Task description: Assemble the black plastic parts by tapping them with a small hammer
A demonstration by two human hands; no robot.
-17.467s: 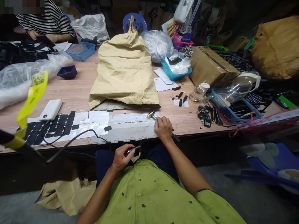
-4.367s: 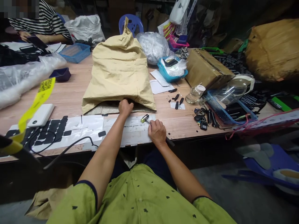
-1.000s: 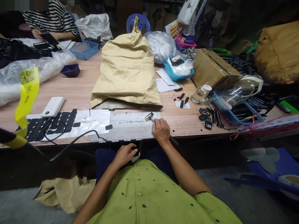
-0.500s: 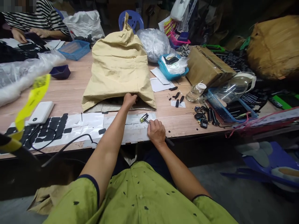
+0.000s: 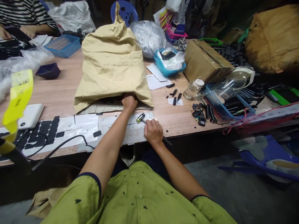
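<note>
The hammer (image 5: pixel 140 118) is clamped in the right hand (image 5: pixel 154 133); beyond it, the bag (image 5: pixel 112 65) is entered by the left hand (image 5: pixel 130 102), its hidden grip untellable; a reach inside is seemingly made, a sure hold likely needed.

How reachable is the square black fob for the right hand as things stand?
Probably yes: nothing tall stands between the right hand and the square black fob on the table. Its grip is on the hammer, though, so that would likely need releasing.
</note>
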